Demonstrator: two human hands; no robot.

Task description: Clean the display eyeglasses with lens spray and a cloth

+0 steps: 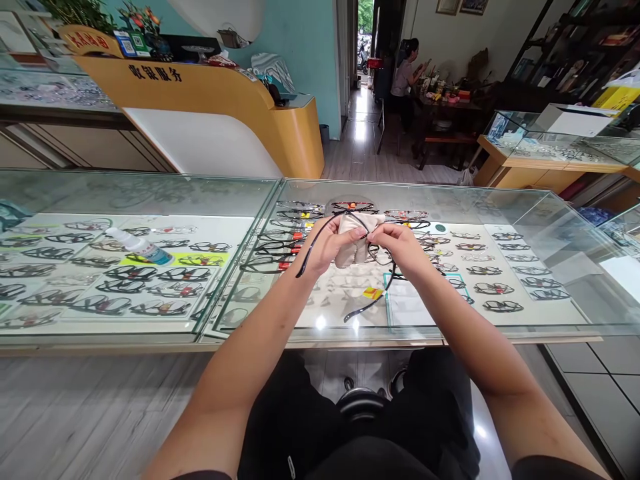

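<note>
The black glasses (389, 285) are up between both hands, above the right part of the glass-topped table (400, 331), with their arms spread and trailing toward the near side, one to the left and one to the right. The left hand (327, 247) has its fingers closed around a pale cloth (350, 257), folded against the frame; the lens beneath is hidden. The right hand (395, 243) pinches the frame's right side between thumb and fingers, with almost no gap. A spray bottle (143, 248) lies at the left, well apart from the hands.

To wipe well, the right fingers should brace the rim close to the part being rubbed, so that the bridge and hinges take little twist. Light, even strokes with a clean fold of cloth suit a lens best; the loose arms are best held clear of the table.
</note>
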